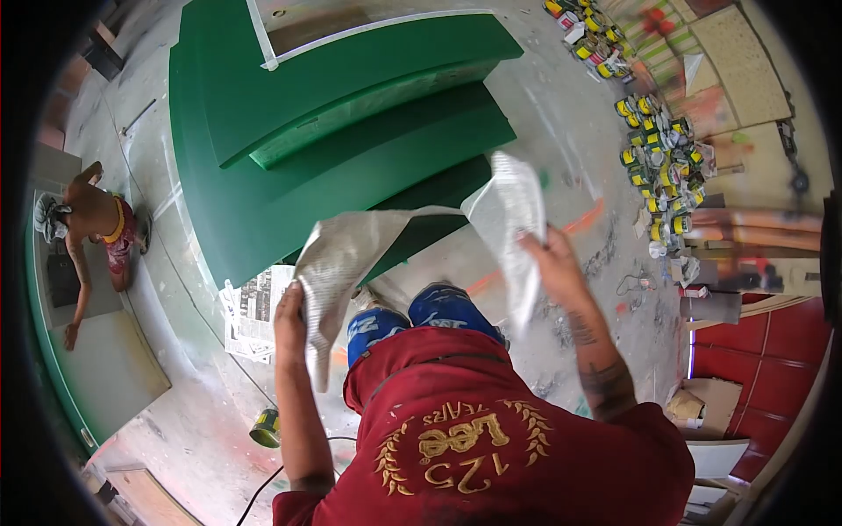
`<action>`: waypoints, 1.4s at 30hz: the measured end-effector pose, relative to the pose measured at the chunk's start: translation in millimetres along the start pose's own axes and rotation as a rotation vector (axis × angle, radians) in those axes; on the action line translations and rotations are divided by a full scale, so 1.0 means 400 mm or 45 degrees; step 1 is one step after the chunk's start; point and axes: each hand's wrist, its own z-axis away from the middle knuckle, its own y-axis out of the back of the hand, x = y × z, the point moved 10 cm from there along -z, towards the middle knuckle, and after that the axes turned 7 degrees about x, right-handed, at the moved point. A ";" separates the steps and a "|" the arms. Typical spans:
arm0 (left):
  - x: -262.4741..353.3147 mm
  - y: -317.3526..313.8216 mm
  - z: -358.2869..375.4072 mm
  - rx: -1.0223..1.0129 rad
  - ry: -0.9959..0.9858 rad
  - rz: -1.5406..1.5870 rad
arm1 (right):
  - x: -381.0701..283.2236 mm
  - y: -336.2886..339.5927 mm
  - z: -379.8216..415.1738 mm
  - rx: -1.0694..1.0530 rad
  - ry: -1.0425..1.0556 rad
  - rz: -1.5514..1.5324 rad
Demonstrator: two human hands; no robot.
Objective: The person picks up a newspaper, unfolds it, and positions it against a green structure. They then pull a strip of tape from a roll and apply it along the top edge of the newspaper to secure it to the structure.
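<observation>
Paper (344,250) edges clamped in left hand (289,317) and right hand (556,263), open floor (548,373) near.

The counter (289,175) lies ahead of you, cans (668,171) along the floor to its right. Newspaper (254,314) lies by its near left edge, a single can (266,428) behind that. Far left, a person (95,215) is beside a panel (118,368).

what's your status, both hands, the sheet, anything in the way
Left hand and right hand each gripping the pale sheet. Sheet spread between them. Green piece just beyond, nothing seen snagging the sheet.
</observation>
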 end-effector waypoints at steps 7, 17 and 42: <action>0.109 -0.199 0.088 -0.075 -0.138 0.242 | -0.098 -0.387 0.150 -0.386 0.411 -0.044; 0.232 -0.223 0.212 -0.423 -0.335 -0.035 | -0.188 -0.491 0.280 -0.688 1.037 -0.038; 0.606 0.578 0.566 0.095 -0.867 -0.054 | 0.434 -0.632 -0.437 -1.738 -0.150 -0.779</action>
